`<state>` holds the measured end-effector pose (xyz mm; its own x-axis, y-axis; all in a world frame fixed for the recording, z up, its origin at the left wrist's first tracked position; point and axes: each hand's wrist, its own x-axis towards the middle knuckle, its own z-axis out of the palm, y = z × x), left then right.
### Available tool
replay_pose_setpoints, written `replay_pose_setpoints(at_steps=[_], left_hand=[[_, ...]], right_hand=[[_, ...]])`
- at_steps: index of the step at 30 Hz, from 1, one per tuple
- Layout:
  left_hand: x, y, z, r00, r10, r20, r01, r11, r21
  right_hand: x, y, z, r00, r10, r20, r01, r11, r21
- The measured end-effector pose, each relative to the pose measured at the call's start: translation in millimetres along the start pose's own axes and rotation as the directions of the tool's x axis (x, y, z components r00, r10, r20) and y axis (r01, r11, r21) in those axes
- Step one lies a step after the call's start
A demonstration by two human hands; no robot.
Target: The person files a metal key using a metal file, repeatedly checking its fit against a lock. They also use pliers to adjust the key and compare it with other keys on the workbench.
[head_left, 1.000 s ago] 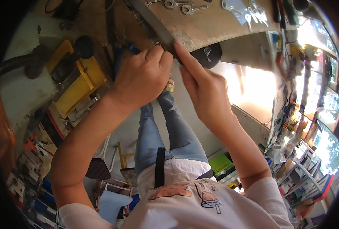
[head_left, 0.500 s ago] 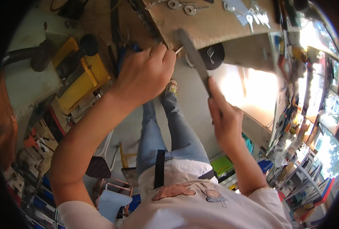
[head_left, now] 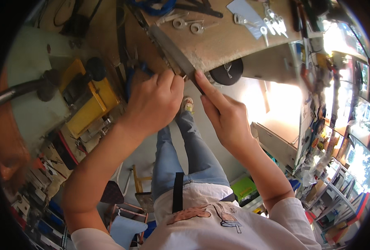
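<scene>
A grey file shows against a brown desk (head_left: 218, 48) with a paler, scuffed edge, as silver-toned keys (head_left: 198, 28) and a pale blue sheet (head_left: 246, 9) add light touches at the far side. At left, a bright yellow machine (head_left: 81, 110) carries a black knob (head_left: 96, 68); at right, a lime green box (head_left: 243, 188) stands out. Near, a white T-shirt (head_left: 178, 234) bears a brown, dark-outlined print (head_left: 191, 214), above faded blue jeans (head_left: 195, 146) and a black strap (head_left: 178, 193).
</scene>
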<state>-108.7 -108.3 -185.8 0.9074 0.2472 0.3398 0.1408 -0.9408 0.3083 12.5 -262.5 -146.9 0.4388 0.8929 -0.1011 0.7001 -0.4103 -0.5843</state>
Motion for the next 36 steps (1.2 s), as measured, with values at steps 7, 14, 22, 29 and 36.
replay_pose_setpoints(at_steps=[7,14,22,29,36], left_hand=[[3,7,-8,0.995,-0.086,0.052,0.09,0.992,-0.09],[16,15,-42,0.906,-0.424,-0.001,0.387,0.827,-0.409],[105,-20,-84,0.627,-0.729,-0.273,0.365,0.585,-0.725],[151,-53,-64,0.613,-0.739,-0.279,0.425,0.606,-0.673],[159,-28,-83,0.615,-0.769,-0.176,0.621,0.61,-0.493]], right_hand=[[-4,7,6,0.996,0.001,-0.088,0.01,0.991,0.133],[-79,41,-97,0.834,0.55,-0.049,-0.529,0.821,0.215],[36,153,-172,0.84,0.347,-0.418,-0.219,0.92,0.324],[162,263,-196,0.878,0.053,-0.475,0.004,0.993,0.118],[190,245,-211,0.827,0.058,-0.56,0.007,0.993,0.114]])
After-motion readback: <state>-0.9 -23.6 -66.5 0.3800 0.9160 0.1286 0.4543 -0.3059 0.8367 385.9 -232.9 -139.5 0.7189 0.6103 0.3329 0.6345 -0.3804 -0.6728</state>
